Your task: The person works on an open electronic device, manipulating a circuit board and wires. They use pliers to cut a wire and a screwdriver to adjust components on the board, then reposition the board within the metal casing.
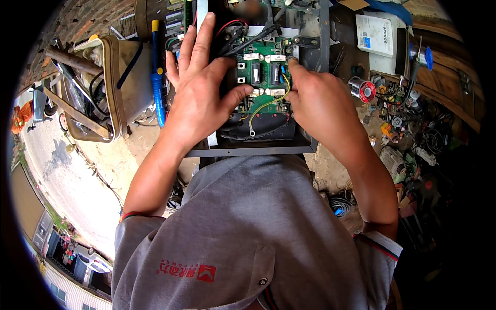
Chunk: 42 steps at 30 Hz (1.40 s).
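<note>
A green circuit board [266, 77] with black and white parts lies inside an open metal-framed case [253, 152] in front of me. My left hand [199, 93] is open over the case's left side, fingers spread, its thumb tip at the board's left edge. On the other side, my right hand [320, 98] is closed, with curled fingers and thumb at the board's right edge; the fingertips are partly hidden. A yellow-green wire [268, 103] with a ring terminal hangs across the board's near end. Black cables [253, 41] cross its far end.
To the left stands a tool bucket [124, 82] with a wooden handle sticking out, beside a blue soldering iron [156, 77]. At right are a solder spool [361, 90], another blue spool [421, 57], a white box [376, 35] and a heap of loose parts [403, 124].
</note>
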Motion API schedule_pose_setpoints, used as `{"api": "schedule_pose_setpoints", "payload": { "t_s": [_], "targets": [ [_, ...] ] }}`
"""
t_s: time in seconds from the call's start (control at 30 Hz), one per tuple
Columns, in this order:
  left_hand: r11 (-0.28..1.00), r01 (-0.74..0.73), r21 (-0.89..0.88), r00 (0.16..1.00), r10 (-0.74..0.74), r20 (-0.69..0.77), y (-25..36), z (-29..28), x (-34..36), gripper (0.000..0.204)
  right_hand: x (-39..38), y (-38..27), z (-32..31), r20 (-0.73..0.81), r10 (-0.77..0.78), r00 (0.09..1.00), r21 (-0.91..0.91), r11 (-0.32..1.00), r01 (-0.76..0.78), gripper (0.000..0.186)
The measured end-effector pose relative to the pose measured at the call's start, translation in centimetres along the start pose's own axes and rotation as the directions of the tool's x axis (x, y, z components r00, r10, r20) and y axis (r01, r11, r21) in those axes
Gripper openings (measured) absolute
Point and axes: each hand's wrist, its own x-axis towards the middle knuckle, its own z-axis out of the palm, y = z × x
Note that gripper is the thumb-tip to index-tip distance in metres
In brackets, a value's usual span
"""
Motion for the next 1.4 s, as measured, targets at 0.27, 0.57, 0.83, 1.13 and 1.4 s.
{"api": "schedule_pose_setpoints", "payload": {
  "t_s": [0.27, 0.57, 0.83, 1.13, 1.4],
  "targets": [
    [0.997, -0.032, 0.068, 0.999, 0.03, 0.028, 0.2, -0.3, -0.1, 0.052, -1.2, -1.0, -1.0, 0.041, 0.021, 0.999, -0.026, 0.999, -0.02, 0.034],
    [0.975, 0.039, 0.22, 0.993, -0.063, 0.102, 3.2, -0.1, -1.6, 0.076, -4.5, -0.7, 0.7, -0.238, -0.132, 0.962, -0.01, 0.991, 0.133, 0.019],
    [0.972, 0.071, 0.223, 0.995, -0.086, 0.055, 3.3, 0.4, -1.5, 0.072, -4.2, -0.2, 2.9, -0.323, -0.101, 0.941, 0.064, 0.99, 0.128, 0.015],
    [0.973, 0.1, 0.207, 0.993, -0.112, 0.045, 3.5, 0.5, -1.4, 0.069, -4.1, 0.3, 3.0, -0.33, -0.124, 0.936, 0.11, 0.98, 0.169, 0.016],
    [0.969, 0.082, 0.232, 0.993, -0.099, 0.062, 3.6, 0.4, -1.2, 0.065, -4.1, 0.4, 3.1, -0.35, -0.114, 0.93, 0.17, 0.968, 0.183, 0.016]
  ]
}}
